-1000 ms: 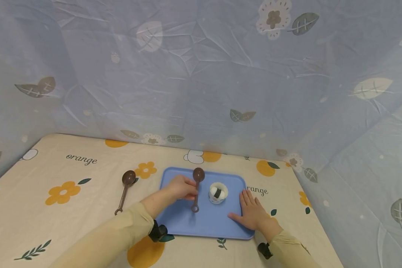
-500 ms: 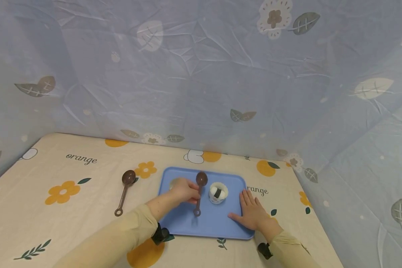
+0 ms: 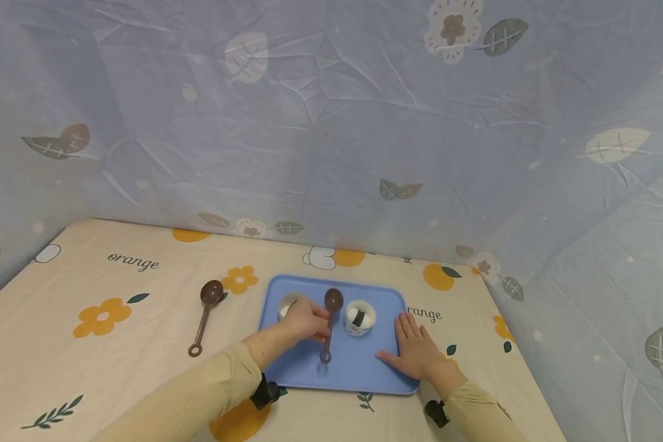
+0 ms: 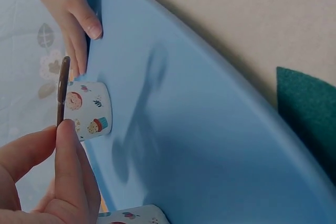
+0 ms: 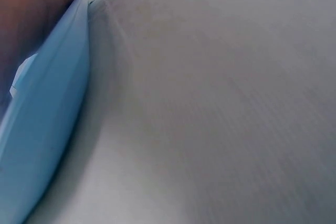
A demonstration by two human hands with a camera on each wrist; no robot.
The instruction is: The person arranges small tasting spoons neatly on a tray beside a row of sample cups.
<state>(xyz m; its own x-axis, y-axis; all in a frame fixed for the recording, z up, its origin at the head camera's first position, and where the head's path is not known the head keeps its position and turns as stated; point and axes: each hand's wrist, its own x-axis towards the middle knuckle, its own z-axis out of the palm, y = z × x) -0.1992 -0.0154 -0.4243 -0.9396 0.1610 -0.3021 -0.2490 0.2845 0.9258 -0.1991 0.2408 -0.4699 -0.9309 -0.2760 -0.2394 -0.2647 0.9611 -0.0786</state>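
My left hand (image 3: pixel 305 320) pinches the handle of a brown spoon (image 3: pixel 334 299) between thumb and fingers. The left wrist view shows the spoon handle (image 4: pixel 63 85) raised over the blue tray (image 3: pixel 359 371), casting a shadow on it. Right of the spoon stands a small printed cup (image 3: pixel 356 330) holding a white piece with a black band, like a rice ball. A second white cup (image 3: pixel 285 303) is partly covered by my left hand. On the tray's right rim rests my right hand (image 3: pixel 415 351), its fingers straight and thumb spread over the tray floor.
Another brown spoon (image 3: pixel 202 324) lies on the patterned tablecloth (image 3: pixel 143 307), left of the tray. A pale blue printed curtain (image 3: pixel 309 153) hangs behind the table and along its sides.
My left hand has carried the spoon slightly right and toward the tray's near side. More of the left cup has come into view. The right hand stays put.
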